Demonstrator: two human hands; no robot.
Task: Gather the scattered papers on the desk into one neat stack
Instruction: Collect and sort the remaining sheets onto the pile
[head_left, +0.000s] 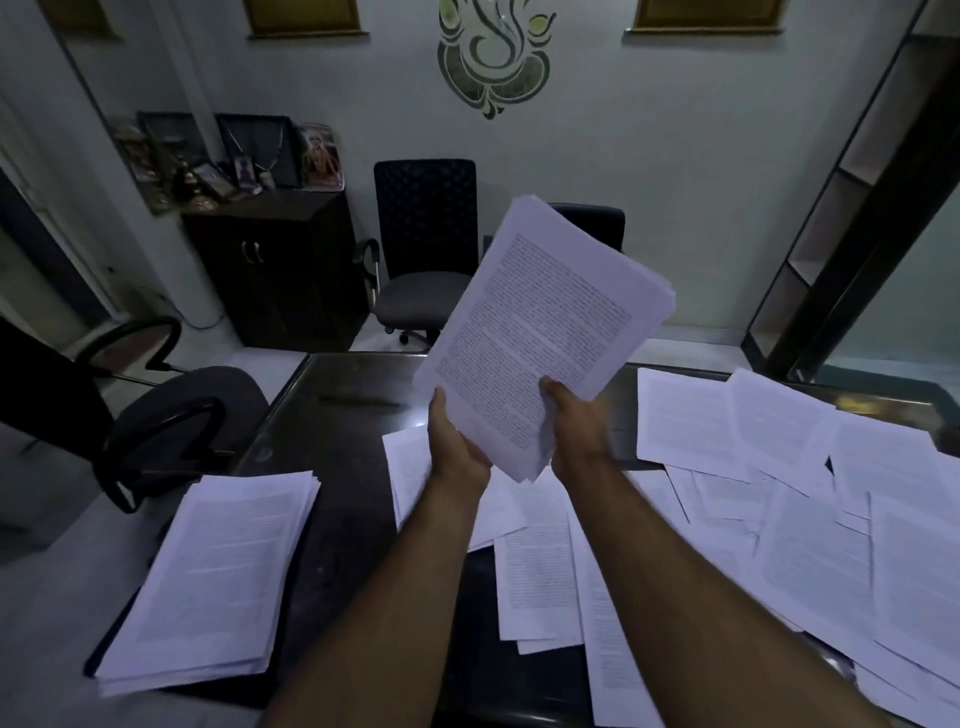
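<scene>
Both hands hold a thick bundle of printed papers (540, 332) up above the middle of the dark desk (332, 415), tilted to the right. My left hand (454, 441) grips its lower left edge and my right hand (576, 431) grips its lower right edge. A squared stack of papers (213, 577) lies at the desk's left front. Several loose sheets (810, 499) lie scattered and overlapping over the right half, and a few more sheets (535, 577) lie under my forearms.
A black office chair (171, 421) stands at the desk's left side, another chair (421, 249) beyond the far edge. A dark cabinet (275, 265) with framed pictures stands against the back wall. A shelf unit (852, 218) rises at the right.
</scene>
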